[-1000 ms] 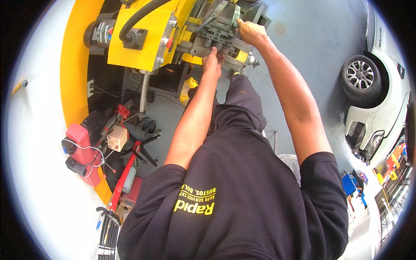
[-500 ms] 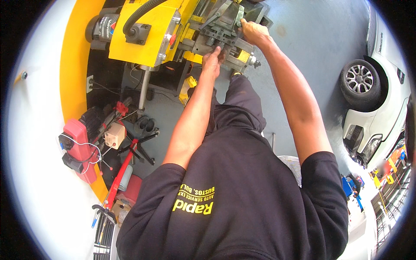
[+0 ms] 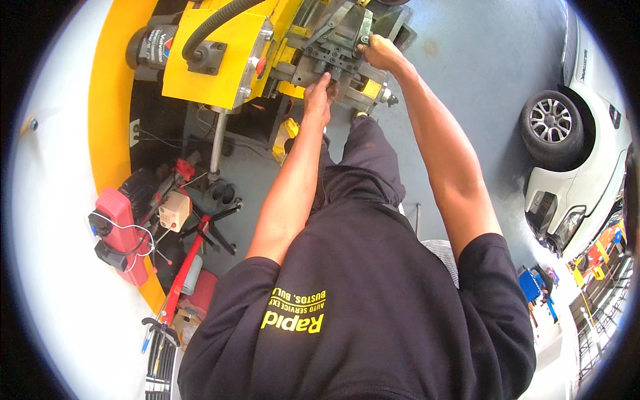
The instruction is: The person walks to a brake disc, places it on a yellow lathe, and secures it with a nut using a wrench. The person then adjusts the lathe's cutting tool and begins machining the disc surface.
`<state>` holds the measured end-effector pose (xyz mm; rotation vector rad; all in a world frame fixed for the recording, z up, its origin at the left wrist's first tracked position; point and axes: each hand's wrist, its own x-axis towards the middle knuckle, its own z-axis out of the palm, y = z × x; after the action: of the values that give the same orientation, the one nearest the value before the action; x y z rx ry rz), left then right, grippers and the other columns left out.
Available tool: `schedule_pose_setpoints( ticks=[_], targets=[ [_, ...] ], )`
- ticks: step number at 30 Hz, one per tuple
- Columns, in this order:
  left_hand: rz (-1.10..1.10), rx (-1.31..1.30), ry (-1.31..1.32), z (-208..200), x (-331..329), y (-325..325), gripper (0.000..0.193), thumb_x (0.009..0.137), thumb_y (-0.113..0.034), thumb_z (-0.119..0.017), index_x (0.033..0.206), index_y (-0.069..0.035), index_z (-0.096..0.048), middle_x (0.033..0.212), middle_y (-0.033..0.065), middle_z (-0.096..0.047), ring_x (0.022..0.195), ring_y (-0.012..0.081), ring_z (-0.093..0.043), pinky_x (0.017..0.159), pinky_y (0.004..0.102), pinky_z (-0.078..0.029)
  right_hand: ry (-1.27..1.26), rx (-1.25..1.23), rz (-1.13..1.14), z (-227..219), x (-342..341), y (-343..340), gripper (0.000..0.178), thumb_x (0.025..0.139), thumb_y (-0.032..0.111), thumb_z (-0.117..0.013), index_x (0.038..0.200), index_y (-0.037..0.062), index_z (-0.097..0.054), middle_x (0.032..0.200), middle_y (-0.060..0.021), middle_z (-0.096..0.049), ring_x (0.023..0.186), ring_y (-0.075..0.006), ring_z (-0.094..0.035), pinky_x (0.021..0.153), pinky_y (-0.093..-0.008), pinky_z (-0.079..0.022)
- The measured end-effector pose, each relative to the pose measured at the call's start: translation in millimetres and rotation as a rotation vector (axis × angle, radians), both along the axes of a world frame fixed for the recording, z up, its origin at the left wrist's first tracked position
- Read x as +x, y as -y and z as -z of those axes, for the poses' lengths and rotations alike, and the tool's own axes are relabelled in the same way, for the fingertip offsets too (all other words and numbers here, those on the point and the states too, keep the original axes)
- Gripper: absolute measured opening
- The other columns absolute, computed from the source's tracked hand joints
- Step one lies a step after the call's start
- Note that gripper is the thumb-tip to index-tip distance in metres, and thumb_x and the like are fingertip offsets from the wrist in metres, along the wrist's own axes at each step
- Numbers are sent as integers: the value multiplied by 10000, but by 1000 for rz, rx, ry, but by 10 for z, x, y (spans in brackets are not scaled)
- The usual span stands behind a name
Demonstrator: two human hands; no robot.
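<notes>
The grey floor [image 3: 460, 47] extends beneath and beyond the work area. A white vehicle [image 3: 570, 183] stands on it at the person's right, its wheel [image 3: 551, 121] facing the work. The yellow machine [image 3: 213, 73] occupies the forward left, with a ribbed black hose [image 3: 217, 27] curving away from a fitting on its housing.

The metal assembly [image 3: 307, 72] is located forward of the person, adjoining the right side of the yellow machine and above floor level. Within it, a dark perforated block [image 3: 333, 55] lies crosswise: its long axis runs left to right, with the right end slightly nearer the person. A pale metal bar [image 3: 366, 25] is at the right side of the assembly. Its long axis points away from the person, with the far end tilted slightly to the right and the near end at the right hand.

The right hand [image 3: 381, 53] grasps the near end of the pale metal bar, fingers curled. The left hand [image 3: 319, 97] is on the near side of the perforated block, fingers pointing forward. Whether it grips or only touches the assembly cannot be determined.

A red button [image 3: 261, 65] projects from the right face of the yellow housing.
</notes>
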<state>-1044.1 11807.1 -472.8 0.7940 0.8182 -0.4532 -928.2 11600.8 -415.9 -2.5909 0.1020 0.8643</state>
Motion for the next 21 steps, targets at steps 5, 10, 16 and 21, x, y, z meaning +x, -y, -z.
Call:
schedule_pose_setpoints(
  ticks=[5,10,16,21],
  targets=[
    [-9,397,101,-64,107,12,404,995,-268,-702,1249,34,-614,1207,137,-685,1074,262,-654,940,396,-515,-96,-134,20,-178,107,-116,565,976,476,-652,1270,-7,-647,1294,-258,-676,1227,-422,-641,1012,-564,-501],
    [155,681,291,66,188,-198,475,987,-323,-700,1179,100,-600,1171,231,-691,1085,298,-658,967,413,-494,579,-165,229,-708,-3,-994,564,968,448,-664,1172,-78,-667,1201,-271,-674,1150,-424,-656,940,-508,-555],
    [361,732,381,99,199,-116,522,980,-361,-706,1185,107,-600,1118,279,-705,1048,383,-691,921,450,-521,338,84,644,-253,256,-1490,686,907,284,-737,1294,-201,-443,1199,-314,-665,1119,-457,-689,937,-482,-586],
    [447,920,453,127,228,-139,585,965,-379,-728,1229,121,-579,1183,330,-676,1132,480,-640,968,482,-500,219,100,467,-27,316,-1407,635,869,186,-749,1288,-182,-445,1204,-312,-648,1128,-438,-674,947,-477,-568]
  ],
)
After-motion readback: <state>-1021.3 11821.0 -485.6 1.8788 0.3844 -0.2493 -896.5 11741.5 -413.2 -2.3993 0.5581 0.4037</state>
